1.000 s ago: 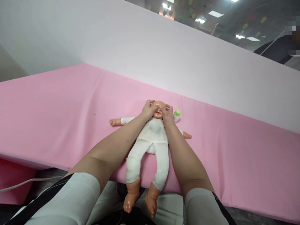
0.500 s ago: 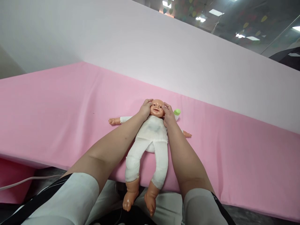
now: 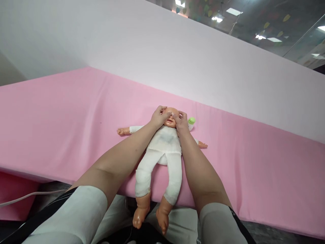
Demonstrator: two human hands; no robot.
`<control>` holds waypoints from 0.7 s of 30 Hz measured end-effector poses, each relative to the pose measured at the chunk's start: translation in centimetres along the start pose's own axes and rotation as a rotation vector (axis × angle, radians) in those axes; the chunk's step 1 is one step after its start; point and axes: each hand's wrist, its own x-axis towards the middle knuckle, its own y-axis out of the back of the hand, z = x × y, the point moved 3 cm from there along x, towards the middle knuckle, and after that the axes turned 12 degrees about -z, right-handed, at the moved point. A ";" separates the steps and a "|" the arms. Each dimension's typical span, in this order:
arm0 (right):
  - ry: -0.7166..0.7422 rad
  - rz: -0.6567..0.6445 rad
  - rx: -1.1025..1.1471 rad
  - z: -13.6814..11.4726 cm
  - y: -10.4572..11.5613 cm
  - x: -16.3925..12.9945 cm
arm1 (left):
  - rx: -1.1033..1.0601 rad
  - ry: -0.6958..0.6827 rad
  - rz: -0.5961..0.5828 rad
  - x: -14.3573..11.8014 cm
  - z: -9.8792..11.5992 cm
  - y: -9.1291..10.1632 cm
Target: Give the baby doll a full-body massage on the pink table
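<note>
A baby doll (image 3: 164,142) with a white cloth body lies on its back on a pink cover (image 3: 101,101), arms spread and feet toward me, hanging past the near edge. My left hand (image 3: 159,117) cups the left side of its head, with the thumb laid across the eye area. On the opposite side, my right hand (image 3: 181,121) cups the head the same way, its thumb near the other thumb on the nose bridge. Both thumbs hide the doll's eyes. Just beyond my right hand lies a small bottle with a green top (image 3: 191,121), partly covered by the hand.
Behind the pink-covered surface rises a white wall (image 3: 162,57), with a window (image 3: 243,27) above it at the right. A white cable (image 3: 33,194) runs by a red-pink item (image 3: 15,193) at lower left.
Both thumbs have moved inward from the sides of the doll's head onto its eye area. The doll's body and the bottle stay in place.
</note>
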 end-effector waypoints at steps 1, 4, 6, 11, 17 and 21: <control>-0.018 0.014 0.007 0.0 0.0 0.0 | -0.005 0.007 -0.001 0.0 0.1 0.0; -0.052 0.033 0.062 0.0 -0.2 0.0 | -0.040 0.033 0.012 0.2 0.0 -0.2; -0.054 0.014 0.108 0.0 -0.2 0.1 | -0.089 0.053 0.036 0.5 -0.3 -0.2; -0.096 -0.016 0.191 0.2 0.4 0.1 | -0.272 0.086 0.047 0.9 -0.7 -0.1; -0.102 -0.053 0.223 -0.1 0.4 -0.4 | -0.400 0.105 -0.008 0.6 -0.6 0.1; -0.071 -0.014 0.134 -0.3 -0.1 -0.4 | -0.298 0.101 -0.042 0.2 -0.2 -0.2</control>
